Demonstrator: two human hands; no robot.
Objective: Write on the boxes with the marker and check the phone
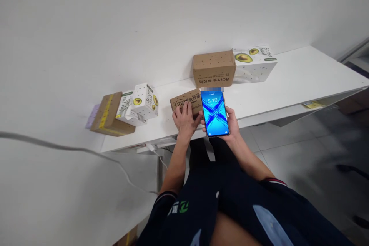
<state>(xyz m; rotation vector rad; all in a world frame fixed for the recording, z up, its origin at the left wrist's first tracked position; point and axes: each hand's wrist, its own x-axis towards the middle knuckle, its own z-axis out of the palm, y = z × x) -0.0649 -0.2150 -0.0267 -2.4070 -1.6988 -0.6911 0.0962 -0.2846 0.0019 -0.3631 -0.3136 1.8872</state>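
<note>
A smartphone with a lit blue screen reading 5:10 is held upright in my right hand. The fingers wrap behind it and their tips show at its left edge. My left hand lies with spread fingers on a small brown cardboard box with dark printing. This box is on the white table, just left of the phone. The thumb of my left hand is close to the phone's left edge; I cannot tell whether it touches.
Against the wall stand a brown carton and a white avocado-print box. To the left are white avocado boxes, a yellow-taped carton and a purple box. A grey cable crosses the lower left. A white plug hangs below the table edge.
</note>
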